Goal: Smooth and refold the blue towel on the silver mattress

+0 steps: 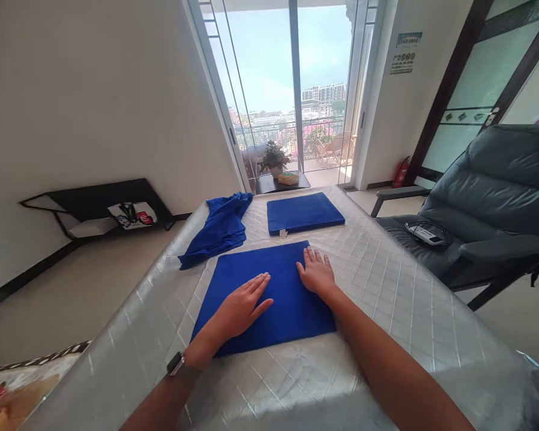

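Observation:
A flat blue folded cloth (278, 299) lies in front of me on the quilted, plastic-wrapped mattress (386, 299). My left hand (242, 305) is over its left half with the fingers stretched out together and the thumb apart; a watch (176, 363) is on that wrist. On the cloth's right edge, near the far corner, rests my right hand (317, 269), palm down with fingers spread. Beyond it is a neat stack of folded blue cloth (305, 212) with a small white tag at its near edge. A crumpled blue cloth (222, 227) lies at the far left.
Right of the mattress stands a dark armchair (494, 197) with a power strip (426, 233) on its seat. Past the far edge, a small table (265, 184) carries a potted plant (273, 158). A black rack (112, 203) is by the left wall.

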Available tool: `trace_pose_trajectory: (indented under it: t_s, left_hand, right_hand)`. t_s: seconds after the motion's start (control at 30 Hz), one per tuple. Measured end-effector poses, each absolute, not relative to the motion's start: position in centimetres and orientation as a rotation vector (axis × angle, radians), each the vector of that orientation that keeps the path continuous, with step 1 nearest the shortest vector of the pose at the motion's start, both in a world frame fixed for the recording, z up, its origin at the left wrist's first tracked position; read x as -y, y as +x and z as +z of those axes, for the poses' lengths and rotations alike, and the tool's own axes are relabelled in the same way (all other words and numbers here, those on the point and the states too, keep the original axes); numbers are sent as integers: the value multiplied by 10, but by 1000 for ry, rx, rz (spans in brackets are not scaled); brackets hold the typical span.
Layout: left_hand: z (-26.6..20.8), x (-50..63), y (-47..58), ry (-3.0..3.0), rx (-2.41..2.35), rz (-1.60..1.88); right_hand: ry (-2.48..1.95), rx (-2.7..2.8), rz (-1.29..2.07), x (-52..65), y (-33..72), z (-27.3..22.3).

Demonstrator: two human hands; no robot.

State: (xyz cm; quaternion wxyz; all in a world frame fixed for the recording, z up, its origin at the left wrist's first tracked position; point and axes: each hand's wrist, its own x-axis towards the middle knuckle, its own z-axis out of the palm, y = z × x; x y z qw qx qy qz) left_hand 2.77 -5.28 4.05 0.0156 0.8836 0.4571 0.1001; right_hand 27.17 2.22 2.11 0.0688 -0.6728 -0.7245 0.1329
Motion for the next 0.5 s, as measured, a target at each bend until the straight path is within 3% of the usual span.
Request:
trace_pose_trajectory:
  t_s: [0.1,0.27,0.5]
  left_hand:
    - [46,36,90,2910,-1275,358]
    - [31,-19,159,2709,-1479,424]
    - [8,-34,156,2559,-1564,357]
  right_hand:
    - [-2010,2195,375,-21,274,21]
    - [-1969,2299,322,-20,279,18]
    - [-1961,2265,328,-22,278,14]
